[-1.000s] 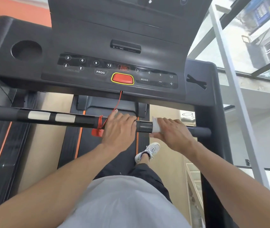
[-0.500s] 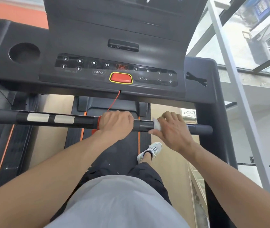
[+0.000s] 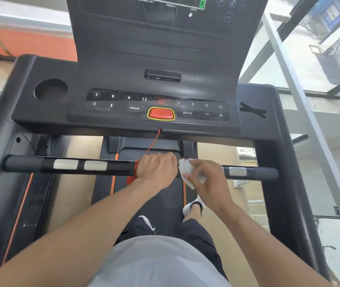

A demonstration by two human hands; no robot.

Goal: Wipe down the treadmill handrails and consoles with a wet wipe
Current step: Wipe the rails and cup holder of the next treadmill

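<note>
The left hand (image 3: 157, 170) grips the handrail (image 3: 111, 167), hiding its middle; the right hand (image 3: 207, 176) pinches a wipe (image 3: 185, 169) against it, bare bar either side.

I see the treadmill (image 3: 30, 75), black with orange trim, carrying everything here. Its handrail (image 3: 111, 167) crosses from the left edge to the right edge, below the console (image 3: 156, 106). On the handrail lie silver sensor plates (image 3: 65, 164), a red clip (image 3: 133, 175) and, near the middle, a white wet wipe (image 3: 185, 168).
</note>
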